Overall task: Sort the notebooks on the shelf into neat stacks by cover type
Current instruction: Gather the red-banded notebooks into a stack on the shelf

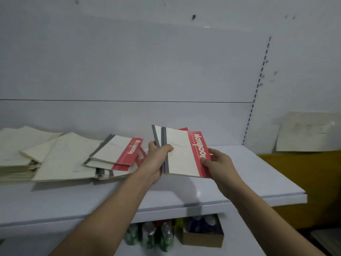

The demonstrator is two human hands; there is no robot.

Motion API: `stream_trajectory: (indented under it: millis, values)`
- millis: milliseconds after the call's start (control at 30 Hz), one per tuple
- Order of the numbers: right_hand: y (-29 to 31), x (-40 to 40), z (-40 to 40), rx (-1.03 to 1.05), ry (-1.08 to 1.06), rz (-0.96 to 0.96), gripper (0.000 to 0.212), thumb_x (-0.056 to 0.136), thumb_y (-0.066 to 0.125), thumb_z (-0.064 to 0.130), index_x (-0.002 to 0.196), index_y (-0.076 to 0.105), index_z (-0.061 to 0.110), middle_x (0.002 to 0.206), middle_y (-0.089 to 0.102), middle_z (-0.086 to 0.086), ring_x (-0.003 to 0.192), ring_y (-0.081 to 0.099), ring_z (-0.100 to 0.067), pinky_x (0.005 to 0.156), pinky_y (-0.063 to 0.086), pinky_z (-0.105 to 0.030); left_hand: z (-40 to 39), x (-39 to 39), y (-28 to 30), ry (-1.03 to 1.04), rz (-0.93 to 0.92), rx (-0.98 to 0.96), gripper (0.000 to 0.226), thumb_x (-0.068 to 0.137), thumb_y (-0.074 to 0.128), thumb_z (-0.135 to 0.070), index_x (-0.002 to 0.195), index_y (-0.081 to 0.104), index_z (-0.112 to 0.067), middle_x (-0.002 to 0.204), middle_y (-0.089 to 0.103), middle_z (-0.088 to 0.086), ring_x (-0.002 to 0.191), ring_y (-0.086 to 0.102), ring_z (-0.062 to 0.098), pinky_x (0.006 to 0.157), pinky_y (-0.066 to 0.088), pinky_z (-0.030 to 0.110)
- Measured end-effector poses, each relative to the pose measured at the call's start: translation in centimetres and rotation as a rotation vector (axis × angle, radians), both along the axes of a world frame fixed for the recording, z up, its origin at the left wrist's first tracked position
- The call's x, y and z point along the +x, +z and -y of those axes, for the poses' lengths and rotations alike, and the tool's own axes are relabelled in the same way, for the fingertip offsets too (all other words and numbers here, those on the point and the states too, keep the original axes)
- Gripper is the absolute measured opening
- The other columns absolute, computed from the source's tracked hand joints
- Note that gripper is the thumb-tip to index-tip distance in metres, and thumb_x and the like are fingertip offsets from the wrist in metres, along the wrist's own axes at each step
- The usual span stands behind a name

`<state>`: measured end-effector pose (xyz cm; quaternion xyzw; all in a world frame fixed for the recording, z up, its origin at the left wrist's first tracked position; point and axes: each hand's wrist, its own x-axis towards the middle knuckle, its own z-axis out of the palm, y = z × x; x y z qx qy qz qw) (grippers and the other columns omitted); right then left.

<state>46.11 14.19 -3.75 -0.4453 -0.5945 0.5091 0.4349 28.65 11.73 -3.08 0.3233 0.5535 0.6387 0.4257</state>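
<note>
Both hands hold a small bundle of red-and-white notebooks point(181, 154) just above the white shelf point(249, 182), tilted up toward the camera; the left hand point(156, 159) grips the grey spine edge, thumb curled over the front cover, fingers behind; the right hand point(217, 163) pinches the red band on the opposite edge, thumb on the cover; at least two grey spines show in the bundle, slightly fanned; to the left of the held bundle, on the shelf, lies a loose stack of matching red-band notebooks point(118, 154), askew on one another; further left of that stack sit piles of plain cream notebooks point(60, 157), also uneven; below the shelf's front edge, bottles point(149, 235) and a cardboard box point(203, 235) stand on a lower level
</note>
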Motion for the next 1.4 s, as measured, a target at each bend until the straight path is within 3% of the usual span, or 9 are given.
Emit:
stream_trajectory:
  millis: [233, 433, 533, 633, 767, 833, 933, 1033, 1400]
  values:
    - [-2.2, 11.5, -4.6, -0.043, -0.099, 0.029, 0.036, 0.098, 0.054, 0.016, 0.134, 0.05, 0.015, 0.107, 0.068, 0.0, 0.09, 0.07, -0.017, 0.079, 0.059, -0.037, -4.3, 11.1, -2.1, -0.142, 0.012, -0.039, 0.04, 0.092, 0.052, 0.002, 0.129, 0.047, -0.014, 0.113, 0.067, 0.005, 0.099, 0.065, 0.022, 0.071, 0.055, 0.032]
    - [-5.6, 15.3, -10.1, -0.086, -0.174, 0.073, 0.043, 0.096, 0.058, 0.02, 0.137, 0.047, 0.017, 0.118, 0.065, -0.002, 0.095, 0.067, -0.017, 0.082, 0.058, -0.04, -9.5, 15.4, -5.1, -0.08, -0.049, -0.095, 0.05, 0.088, 0.06, 0.004, 0.127, 0.035, -0.014, 0.105, 0.064, 0.003, 0.101, 0.063, 0.022, 0.093, 0.052, 0.042]
    - [-7.0, 16.2, -13.3, -0.094, -0.234, 0.127, 0.043, 0.095, 0.059, 0.021, 0.136, 0.046, 0.019, 0.12, 0.063, -0.001, 0.096, 0.066, -0.016, 0.075, 0.057, -0.033, -13.0, 16.6, -6.5, -0.118, -0.123, -0.13, 0.041, 0.086, 0.057, 0.007, 0.121, 0.046, -0.011, 0.104, 0.065, 0.002, 0.1, 0.063, 0.021, 0.083, 0.053, 0.033]
    - [-7.6, 17.2, -16.7, -0.08, -0.273, 0.214, 0.035, 0.095, 0.058, 0.018, 0.129, 0.048, 0.02, 0.115, 0.062, 0.003, 0.098, 0.064, -0.018, 0.084, 0.057, -0.039, -17.2, 17.9, -7.8, -0.137, -0.224, -0.141, 0.035, 0.084, 0.053, 0.009, 0.113, 0.058, -0.009, 0.104, 0.066, 0.003, 0.089, 0.062, 0.015, 0.066, 0.05, 0.023]
    - [-8.0, 18.3, -21.8, 0.002, -0.246, 0.402, 0.019, 0.097, 0.056, 0.014, 0.114, 0.054, 0.022, 0.102, 0.064, 0.008, 0.089, 0.062, -0.011, 0.076, 0.054, -0.032, -22.5, 19.4, -9.7, -0.103, -0.395, -0.135, 0.02, 0.079, 0.05, 0.007, 0.091, 0.061, -0.005, 0.096, 0.067, 0.01, 0.079, 0.061, 0.02, 0.056, 0.048, 0.025]
    - [-8.2, 18.8, -24.0, 0.07, -0.251, 0.51, 0.017, 0.096, 0.056, 0.014, 0.112, 0.054, 0.02, 0.096, 0.06, 0.009, 0.087, 0.059, -0.011, 0.073, 0.049, -0.028, -24.5, 19.8, -10.7, -0.085, -0.529, -0.16, 0.018, 0.078, 0.05, 0.0, 0.089, 0.062, -0.008, 0.095, 0.068, 0.008, 0.089, 0.062, 0.025, 0.068, 0.055, 0.035]
    - [-9.1, 19.0, -26.4, 0.146, -0.262, 0.632, 0.016, 0.096, 0.055, 0.017, 0.111, 0.058, 0.017, 0.098, 0.061, 0.004, 0.088, 0.058, -0.015, 0.071, 0.049, -0.029, -25.7, 20.3, -11.8, -0.071, -0.89, -0.248, 0.02, 0.082, 0.051, -0.014, 0.099, 0.063, -0.014, 0.106, 0.064, 0.006, 0.109, 0.049, 0.031, 0.088, 0.046, 0.035]
    - [-10.4, 18.5, -28.0, 0.26, -0.266, 0.807, 0.028, 0.098, 0.046, 0.025, 0.118, 0.063, 0.018, 0.111, 0.065, 0.0, 0.106, 0.054, -0.027, 0.086, 0.046, -0.04, -25.6, 20.9, -12.2, -0.018, -1.091, -0.283, 0.021, 0.09, 0.048, -0.025, 0.106, 0.057, -0.015, 0.12, 0.056, 0.006, 0.117, 0.04, 0.029, 0.094, 0.037, 0.037]
    - [-11.5, 19.2, -28.7, 0.365, -0.16, 0.956, 0.037, 0.098, 0.039, 0.032, 0.129, 0.051, 0.016, 0.135, 0.052, -0.003, 0.124, 0.04, -0.025, 0.099, 0.032, -0.04, -25.0, 21.1, -12.6, 0.047, -1.191, -0.201, 0.035, 0.093, 0.046, -0.029, 0.125, 0.054, -0.019, 0.116, 0.064, 0.005, 0.115, 0.049, 0.03, 0.096, 0.041, 0.038]
